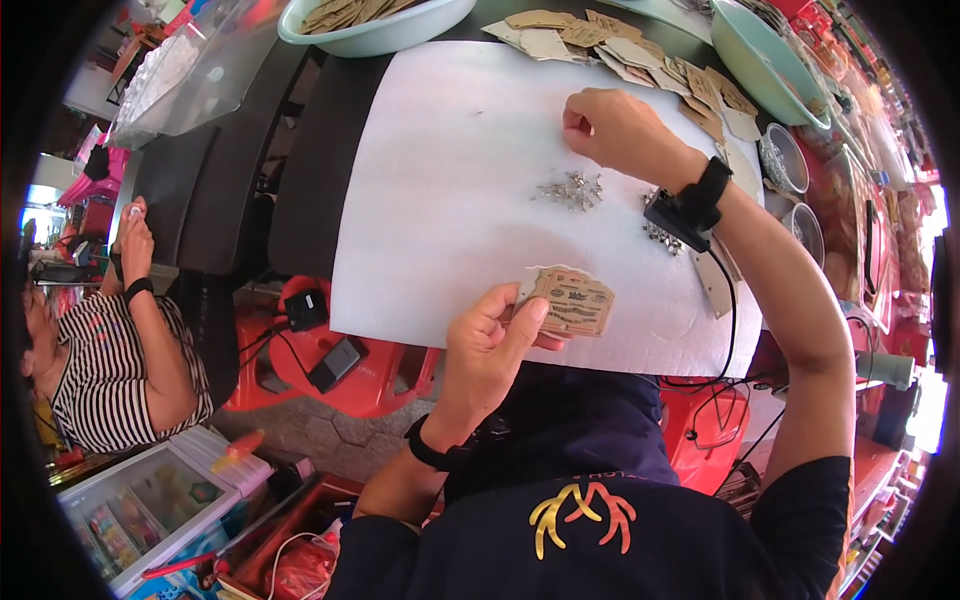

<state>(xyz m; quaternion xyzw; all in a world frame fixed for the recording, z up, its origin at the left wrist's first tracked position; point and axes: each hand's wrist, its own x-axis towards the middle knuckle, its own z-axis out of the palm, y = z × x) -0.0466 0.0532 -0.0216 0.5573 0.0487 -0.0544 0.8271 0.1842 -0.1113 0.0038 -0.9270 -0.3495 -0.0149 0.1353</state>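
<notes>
My left hand (488, 345) grips a brown printed paper tag (573, 301) by its left end, above the near edge of a white sheet (440, 200) laid over the table. My right hand (615, 128) rests with its fingers curled on the white sheet at the far side, close to a small heap of tiny silver metal pieces (573, 189); whether it pinches one I cannot tell. A second scatter of the silver pieces (660, 235) lies under my right wrist, which wears a black band with a small black device.
Several loose brown tags (620, 45) are spread along the far table edge. Two pale green basins (375, 25) (765, 65) stand at the back, and a small metal bowl (785, 160) at the right. A seated person in a striped shirt (110, 370) is at the left.
</notes>
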